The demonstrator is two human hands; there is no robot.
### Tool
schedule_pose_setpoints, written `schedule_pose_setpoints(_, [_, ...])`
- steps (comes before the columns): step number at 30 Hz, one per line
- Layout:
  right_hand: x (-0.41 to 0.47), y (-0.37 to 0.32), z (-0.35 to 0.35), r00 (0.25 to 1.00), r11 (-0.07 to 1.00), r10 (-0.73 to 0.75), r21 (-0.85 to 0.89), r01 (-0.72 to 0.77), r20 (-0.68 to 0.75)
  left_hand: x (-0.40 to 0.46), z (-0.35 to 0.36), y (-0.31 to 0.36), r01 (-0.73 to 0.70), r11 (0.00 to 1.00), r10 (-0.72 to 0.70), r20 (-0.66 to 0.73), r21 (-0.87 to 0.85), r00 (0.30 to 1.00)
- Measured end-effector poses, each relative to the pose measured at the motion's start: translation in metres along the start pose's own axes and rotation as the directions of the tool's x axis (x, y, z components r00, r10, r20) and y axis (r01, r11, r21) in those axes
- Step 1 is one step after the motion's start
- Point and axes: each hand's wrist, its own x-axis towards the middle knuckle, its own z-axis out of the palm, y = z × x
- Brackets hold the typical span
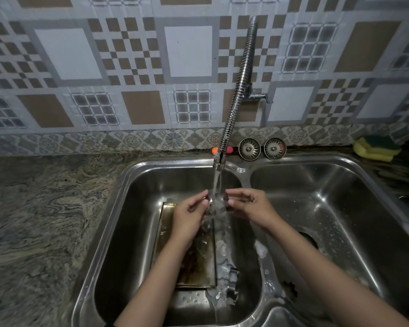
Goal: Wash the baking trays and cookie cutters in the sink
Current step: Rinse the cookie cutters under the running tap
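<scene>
Step in hand: rinse, by the look of it. Tap (pixel 236 90) running into left basin of sink (pixel 132 175). Left hand (pixel 189 215) and right hand (pixel 248 206) both under the stream, fingers curled, pinching a small item between them. Item blurred by water; prob. a cookie cutter, cannot tell for sure. Baking tray (pixel 198 263) flat on basin floor below left hand, stained brown, apparently not yet washed. More cookie cutters (pixel 229 279) just beside tray's right edge, near foam. Sponge (pixel 376 148) on counter, far right, well apart. Next: set rinsed item aside, fetch sponge, scrub tray. Req. firm grip; wet metal, thin edges.
</scene>
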Motion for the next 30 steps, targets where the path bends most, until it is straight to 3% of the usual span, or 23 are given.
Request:
schedule_pose_setpoints(7, [-0.001,-0.002,-0.004,0.999,0.999,-0.036,-0.017,0.036,-0.008,0.000,0.003,-0.002,0.012,1.000,-0.012,0.023,-0.005,1.000])
schedule_pose_setpoints(21, [0.011,-0.013,0.046,0.993,0.974,-0.084,-0.204,0.099,0.078,-0.010,-0.039,-0.007,0.027,0.985,-0.043,-0.092,-0.169,0.995])
schedule_pose_setpoints(26, [0.004,-0.025,0.023,0.991,0.976,-0.135,-0.175,0.130,-0.012,-0.008,-0.023,0.001,-0.048,0.990,0.045,-0.026,-0.131,0.999])
schedule_pose_setpoints(30, [-0.016,-0.039,-0.020,0.977,0.986,-0.147,-0.105,0.131,-0.156,-0.009,-0.012,-0.006,-0.022,0.998,0.025,0.051,-0.067,0.998])
